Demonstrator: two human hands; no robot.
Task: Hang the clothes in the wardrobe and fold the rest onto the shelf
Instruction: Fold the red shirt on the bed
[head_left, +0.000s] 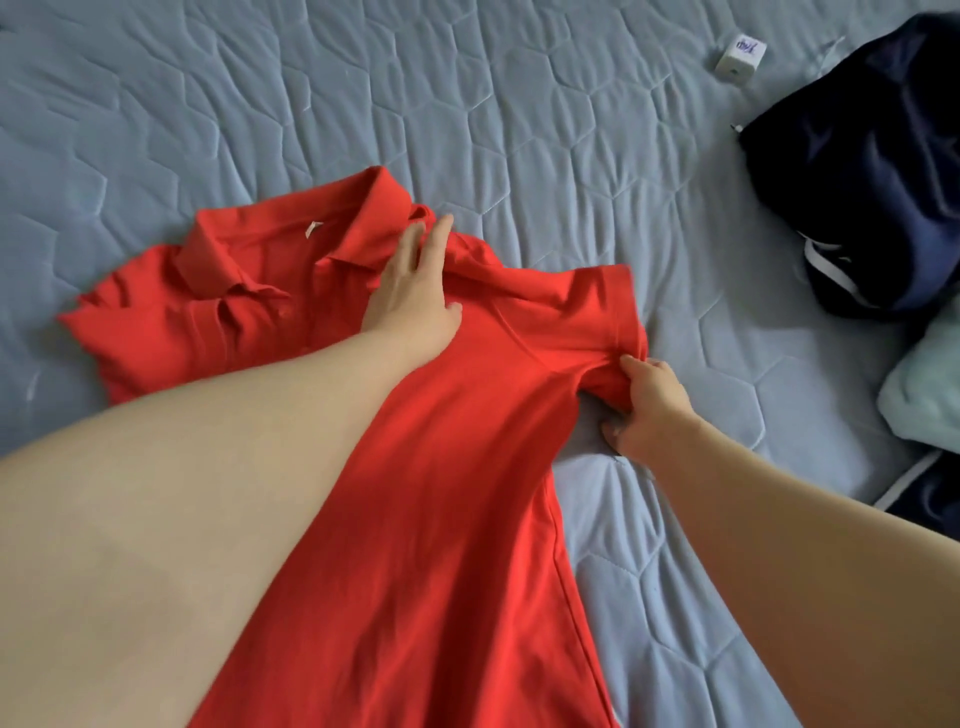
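Note:
A red polo shirt (467, 467) lies front-up on a blue quilted bed, its collar toward the far left and its hem running off the bottom of the view. My left hand (415, 280) lies flat on the shirt beside the collar, fingers straight, pressing the cloth down. My right hand (649, 400) pinches the edge of the right sleeve near the armpit, thumb and fingers curled round the red fabric.
The blue quilted bedcover (519, 104) fills the view. A dark navy garment (872, 182) with white trim is heaped at the right edge, with a pale green cloth (924, 395) below it. A small white cube (740, 54) sits at the far right.

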